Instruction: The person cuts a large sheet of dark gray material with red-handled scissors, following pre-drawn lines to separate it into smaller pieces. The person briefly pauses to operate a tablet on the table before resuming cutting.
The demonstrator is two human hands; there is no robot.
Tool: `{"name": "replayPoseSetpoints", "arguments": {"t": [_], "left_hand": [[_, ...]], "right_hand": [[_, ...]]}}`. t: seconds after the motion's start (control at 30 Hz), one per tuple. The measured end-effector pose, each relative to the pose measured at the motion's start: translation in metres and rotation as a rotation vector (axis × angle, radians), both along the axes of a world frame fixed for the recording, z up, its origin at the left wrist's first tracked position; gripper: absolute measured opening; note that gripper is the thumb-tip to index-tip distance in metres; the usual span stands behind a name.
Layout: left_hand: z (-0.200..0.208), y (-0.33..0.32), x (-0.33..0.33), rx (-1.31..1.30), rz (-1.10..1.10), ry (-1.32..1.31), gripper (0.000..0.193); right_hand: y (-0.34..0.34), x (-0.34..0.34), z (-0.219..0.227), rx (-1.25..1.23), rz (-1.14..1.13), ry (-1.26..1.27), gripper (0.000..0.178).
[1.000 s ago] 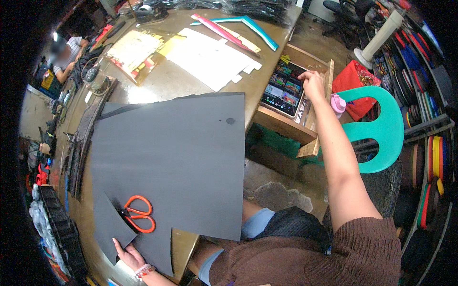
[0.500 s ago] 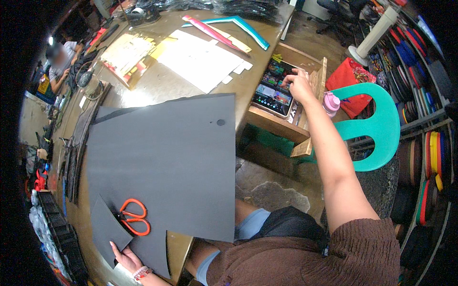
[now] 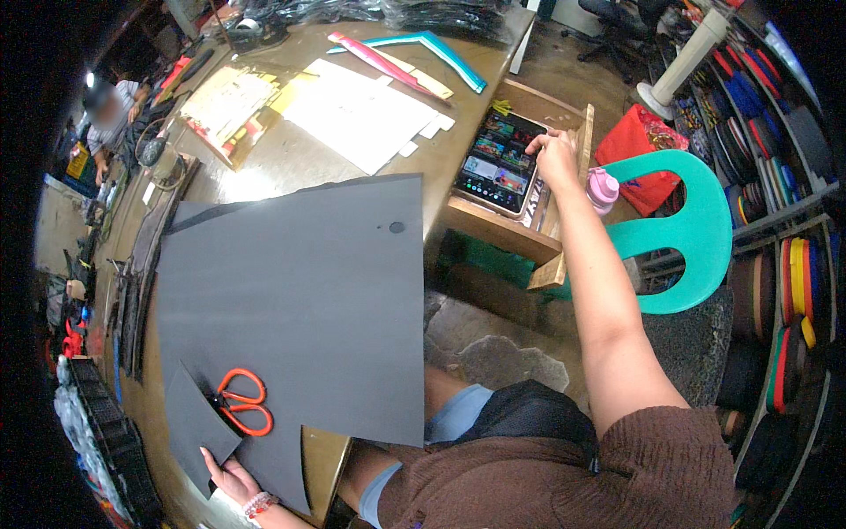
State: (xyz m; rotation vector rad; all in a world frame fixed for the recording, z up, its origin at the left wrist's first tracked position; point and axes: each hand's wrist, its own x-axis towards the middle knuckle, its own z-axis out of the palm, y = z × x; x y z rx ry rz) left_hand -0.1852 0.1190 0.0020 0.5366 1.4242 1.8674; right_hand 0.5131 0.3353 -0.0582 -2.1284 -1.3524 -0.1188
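A large dark grey sheet [image 3: 300, 282] covers the near part of the table. My left hand [image 3: 233, 482] is at its lower left corner, closed on the edge of a smaller grey piece [image 3: 201, 414]. Scissors with orange handles [image 3: 249, 414] lie beside that piece, their blades partly hidden under it. My right arm reaches out to a wooden drawer [image 3: 493, 227] pulled out at the right. Inside the drawer lies a tablet [image 3: 496, 167] with a lit screen of small pictures. Just over the tablet's right edge, my right hand [image 3: 557, 159] holds nothing, its fingers bent and partly apart.
White paper patterns [image 3: 352, 110] and yellowish ones [image 3: 231, 106] lie farther back, near pink and teal strips [image 3: 436, 55]. A green chair [image 3: 705, 189] and pink bottle [image 3: 602, 189] stand beyond the drawer. Shelves of rolled webbing [image 3: 797, 278] line the right. Another person [image 3: 110, 119] sits far left.
My right hand has drawn its fingers in and shifted slightly toward the tablet's right edge. The whole view has moved a little. My left hand stays on the grey piece.
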Motion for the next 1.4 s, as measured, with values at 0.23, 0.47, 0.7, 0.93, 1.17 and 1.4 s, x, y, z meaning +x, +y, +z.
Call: {"name": "replayPoseSetpoints", "arguments": {"t": [0.23, 0.47, 0.7, 0.93, 1.17, 1.4], "left_hand": [[-0.001, 0.000, -0.002, 0.016, -0.001, -0.005, 0.042], [-0.002, 0.000, -0.003, 0.018, 0.018, -0.024, 0.040], [-0.005, -0.003, -0.010, 0.025, -0.003, 0.000, 0.046], [-0.006, -0.004, -0.013, -0.019, 0.012, 0.101, 0.049], [0.000, -0.002, -0.003, -0.034, 0.042, 0.053, 0.042], [-0.013, -0.007, -0.027, -0.040, 0.016, 0.095, 0.040]], "right_hand": [[-0.005, -0.008, 0.007, -0.029, 0.009, -0.024, 0.029], [-0.007, -0.022, 0.005, -0.069, 0.119, -0.156, 0.032], [-0.012, -0.016, 0.013, -0.080, -0.081, -0.126, 0.013], [-0.007, -0.007, 0.006, 0.025, -0.018, -0.072, 0.009], [-0.005, -0.005, 0.000, 0.069, 0.016, -0.034, 0.010], [-0.004, -0.006, 0.003, 0.052, 0.072, 0.031, 0.016]]}}
